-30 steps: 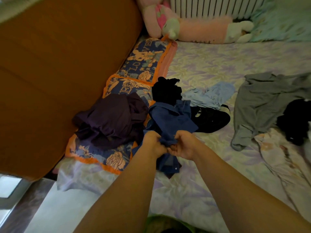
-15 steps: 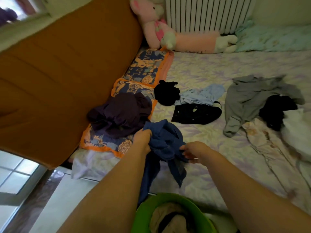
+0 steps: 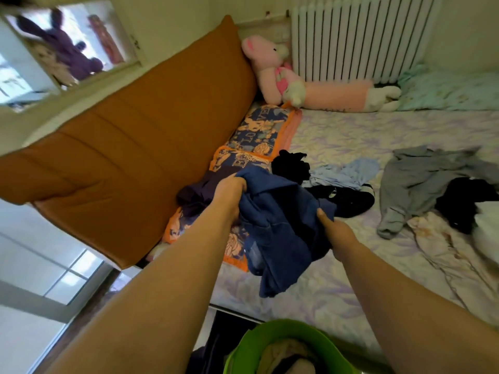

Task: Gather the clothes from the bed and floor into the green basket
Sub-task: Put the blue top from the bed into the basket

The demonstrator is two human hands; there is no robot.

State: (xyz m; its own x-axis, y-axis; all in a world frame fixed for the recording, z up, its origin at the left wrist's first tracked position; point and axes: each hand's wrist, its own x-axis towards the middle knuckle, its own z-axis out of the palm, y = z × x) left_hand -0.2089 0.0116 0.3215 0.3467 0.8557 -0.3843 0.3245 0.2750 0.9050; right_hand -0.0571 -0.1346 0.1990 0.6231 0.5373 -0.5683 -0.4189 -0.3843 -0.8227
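Note:
A dark blue denim garment point(image 3: 280, 228) hangs bunched above the bed's near edge. My left hand point(image 3: 229, 193) grips its upper left part and my right hand point(image 3: 334, 230) grips its right side. The green basket point(image 3: 248, 346) stands below at the bottom edge, with light and dark clothes inside. On the bed lie a dark purple garment point(image 3: 191, 195), a small black piece point(image 3: 291, 163), a light blue piece point(image 3: 348, 171), a black garment point(image 3: 351, 198), a grey garment point(image 3: 421, 182), another black one point(image 3: 461, 201) and a white one point(image 3: 486, 225).
An orange-brown padded headboard point(image 3: 129, 163) leans along the bed's left side, with blue and orange patterned pillows point(image 3: 259, 130) beside it. A pink plush rabbit point(image 3: 280, 74) lies against the white radiator point(image 3: 356, 36). A dark cloth point(image 3: 205, 354) lies on the floor beside the basket.
Both hands have lifted the blue garment off the bed and drawn it back toward the basket. The hands have moved apart on the cloth. The view has tilted upward.

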